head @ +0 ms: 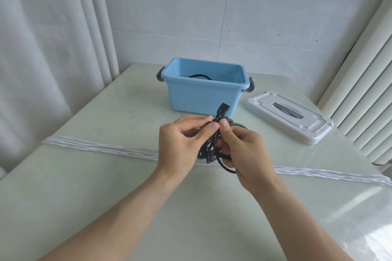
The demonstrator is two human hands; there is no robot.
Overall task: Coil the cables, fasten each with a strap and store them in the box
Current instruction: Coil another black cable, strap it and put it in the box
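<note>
A bundle of coiled black cable (214, 148) is held above the table (106, 176) between both hands. The left hand (180, 144) is closed on the coil's left side, with thumb and forefinger pinched near the top of the bundle. The right hand (241, 150) is closed round the right side, its thumb pressed against the left thumb and its lower fingers curled under the loops. A black connector (223, 108) sticks up from the pinch toward 12 o'clock. No strap can be made out on the coil.

At 12 o'clock from the hands, the open blue box (203, 99) is set on the table, and a loop of another black cable (199, 76) is seen inside it. The white lid (290, 116) is laid flat at 2 o'clock, apart from the box. White cords (95, 146) are stretched across the table from 9 to 4 o'clock, passing beneath the hands.
</note>
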